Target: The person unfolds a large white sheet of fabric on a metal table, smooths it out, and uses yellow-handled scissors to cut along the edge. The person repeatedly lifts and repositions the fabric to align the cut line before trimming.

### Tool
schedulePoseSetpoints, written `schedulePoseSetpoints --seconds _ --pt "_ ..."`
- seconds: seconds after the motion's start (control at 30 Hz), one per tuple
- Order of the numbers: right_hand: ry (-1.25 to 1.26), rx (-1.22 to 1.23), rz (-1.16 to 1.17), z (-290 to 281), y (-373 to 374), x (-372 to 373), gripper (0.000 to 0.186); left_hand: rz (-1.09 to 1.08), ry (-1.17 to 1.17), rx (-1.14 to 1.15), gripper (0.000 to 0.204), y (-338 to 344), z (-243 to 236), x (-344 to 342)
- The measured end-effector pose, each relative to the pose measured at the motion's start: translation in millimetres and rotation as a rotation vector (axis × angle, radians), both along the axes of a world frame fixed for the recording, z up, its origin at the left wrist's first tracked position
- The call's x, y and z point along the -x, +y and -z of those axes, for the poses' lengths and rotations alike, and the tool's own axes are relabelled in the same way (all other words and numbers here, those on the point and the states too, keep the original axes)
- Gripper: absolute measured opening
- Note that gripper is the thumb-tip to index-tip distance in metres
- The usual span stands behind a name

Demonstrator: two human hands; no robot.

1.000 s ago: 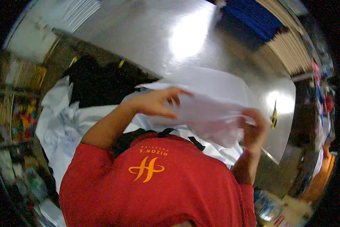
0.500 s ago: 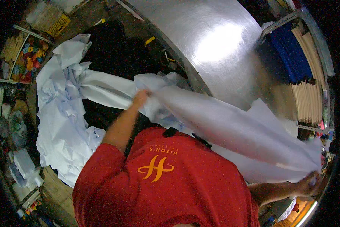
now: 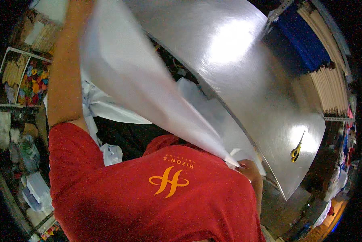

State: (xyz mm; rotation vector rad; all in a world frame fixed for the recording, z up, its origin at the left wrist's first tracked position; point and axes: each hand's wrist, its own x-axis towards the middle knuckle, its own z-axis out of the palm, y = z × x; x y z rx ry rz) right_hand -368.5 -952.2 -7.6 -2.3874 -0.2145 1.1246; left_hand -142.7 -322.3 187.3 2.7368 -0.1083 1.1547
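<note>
A large white sheet point(image 3: 140, 88) is stretched diagonally in front of my red shirt. My left hand point(image 3: 78, 10) is raised to the top left and grips the sheet's upper end; the arm runs straight up beside it. My right hand point(image 3: 249, 171) is low, next to my chest, pinching the sheet's lower corner at the near edge of the shiny steel table point(image 3: 237, 72). The sheet is blurred with motion and hides part of the table's left side.
Yellow-handled scissors point(image 3: 296, 150) lie on the table near its right corner. More white sheets point(image 3: 96, 105) are piled below on the left. Blue fabric point(image 3: 301, 40) and pale rolls point(image 3: 330, 88) are stacked beyond the table. Trays of colourful small items point(image 3: 32, 80) stand at left.
My left arm has swung up and to the left, lifting the sheet high. My right hand has drawn in from far right to beside my chest, so the sheet now hangs steeply.
</note>
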Motion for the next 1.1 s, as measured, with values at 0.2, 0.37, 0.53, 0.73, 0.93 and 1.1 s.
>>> schedulePoseSetpoints --seconds 0.2,0.37,0.53,0.73,0.93,1.1 --pt "-0.28 0.089 0.691 -4 -108 91 0.006 0.203 0.217 0.112 0.024 -47 46 -32" --pt "-0.292 -0.007 0.697 -29 -27 67 0.026 0.541 0.839 0.063 0.021 -149 39 20" --pt "-0.705 -0.598 0.422 -42 111 -10 0.065 1.211 0.831 -0.378 0.011 -273 40 94" --pt "-0.582 -0.441 0.308 -6 107 -24 0.026 0.902 0.315 -0.134 0.017 -186 -49 39" --pt "-0.494 0.155 0.315 88 34 61 0.028 0.019 0.022 0.26 0.029 15 -62 -44" --pt "-0.38 -0.012 0.46 63 71 47 0.029 -0.248 0.165 -0.104 0.034 -59 -16 -36"
